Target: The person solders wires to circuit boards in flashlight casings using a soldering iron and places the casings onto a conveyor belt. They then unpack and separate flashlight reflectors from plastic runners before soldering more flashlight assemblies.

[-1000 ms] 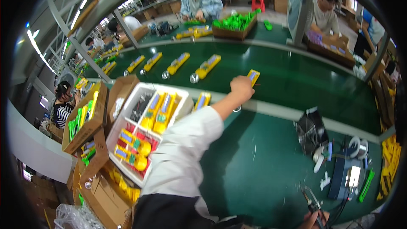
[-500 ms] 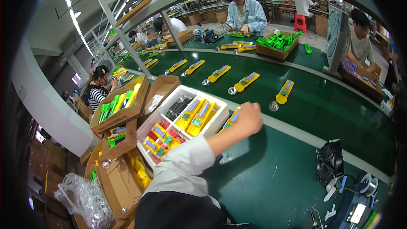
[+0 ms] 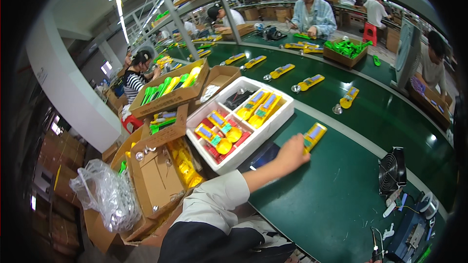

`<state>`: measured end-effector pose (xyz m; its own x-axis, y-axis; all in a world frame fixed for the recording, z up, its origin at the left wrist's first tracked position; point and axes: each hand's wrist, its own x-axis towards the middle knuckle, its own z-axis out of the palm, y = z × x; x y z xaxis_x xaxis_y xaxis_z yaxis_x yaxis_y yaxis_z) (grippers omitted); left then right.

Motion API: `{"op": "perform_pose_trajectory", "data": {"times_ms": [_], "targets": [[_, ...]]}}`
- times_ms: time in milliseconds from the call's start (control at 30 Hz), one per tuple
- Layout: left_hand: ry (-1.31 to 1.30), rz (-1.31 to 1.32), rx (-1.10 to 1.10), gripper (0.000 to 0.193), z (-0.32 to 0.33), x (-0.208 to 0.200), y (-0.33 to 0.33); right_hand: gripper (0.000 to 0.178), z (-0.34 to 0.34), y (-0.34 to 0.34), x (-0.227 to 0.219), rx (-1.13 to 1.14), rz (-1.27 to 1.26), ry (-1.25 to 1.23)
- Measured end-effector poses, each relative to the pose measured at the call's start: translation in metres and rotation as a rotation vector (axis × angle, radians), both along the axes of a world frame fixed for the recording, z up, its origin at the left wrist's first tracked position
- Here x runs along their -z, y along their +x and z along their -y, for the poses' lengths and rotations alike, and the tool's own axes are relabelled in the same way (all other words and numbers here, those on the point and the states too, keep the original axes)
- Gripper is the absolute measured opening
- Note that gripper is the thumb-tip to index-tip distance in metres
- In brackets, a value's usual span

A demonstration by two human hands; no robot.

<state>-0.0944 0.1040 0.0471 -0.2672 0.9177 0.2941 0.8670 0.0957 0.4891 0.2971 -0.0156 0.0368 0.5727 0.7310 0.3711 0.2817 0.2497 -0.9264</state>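
My left hand [image 3: 293, 153] reaches over the green bench, its fingers closed on the near end of a yellow flashlight housing [image 3: 315, 136]. A blue cell and a small green circuit board show in that housing. Left of the hand, a white foam box [image 3: 287, 108] holds similar yellow housings [image 3: 220, 125] over red parts, more in a second compartment, and black wires [image 3: 240, 96]. A dark flat object [image 3: 264, 156] lies between box and forearm. My right hand does not show.
On the green belt [image 3: 390, 112] are several yellow housings with silver cups. A black fan [image 3: 393, 170], a solder wire spool [image 3: 429, 205] and a soldering iron [image 3: 375, 243] occupy the bench's right. Cardboard boxes [image 3: 158, 178] and a clear plastic bag [image 3: 109, 195] are at left. Co-workers sit beyond.
My view has shifted, so the scene sits further right. The yellow housing, partly behind my wrist before, is now further from the foam box, in my left hand over the bench.
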Motion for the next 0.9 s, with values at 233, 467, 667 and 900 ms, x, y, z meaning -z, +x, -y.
{"op": "perform_pose_trajectory", "data": {"times_ms": [233, 467, 667, 900], "targets": [[-0.002, 0.048, 0.176, 0.022, 0.084, 0.019, 0.09, 0.032, -0.002, -0.017, -0.016, -0.067, 0.019, 0.055], [0.262, 0.042, 0.068, 0.029, 0.154, 0.014, 0.093, 0.033, -0.006, -0.015, -0.022, 0.011, 0.322, -0.037], [0.693, 0.051, -0.795, 0.018, 0.292, -0.057, -0.171, 0.036, -0.017, -0.053, -0.004, -0.077, 0.322, -0.023], [-0.418, -0.308, -1.129, 0.066, 0.4, -0.022, -0.377, 0.033, -0.026, -0.118, 0.009, -0.195, 0.259, 0.039]]}}
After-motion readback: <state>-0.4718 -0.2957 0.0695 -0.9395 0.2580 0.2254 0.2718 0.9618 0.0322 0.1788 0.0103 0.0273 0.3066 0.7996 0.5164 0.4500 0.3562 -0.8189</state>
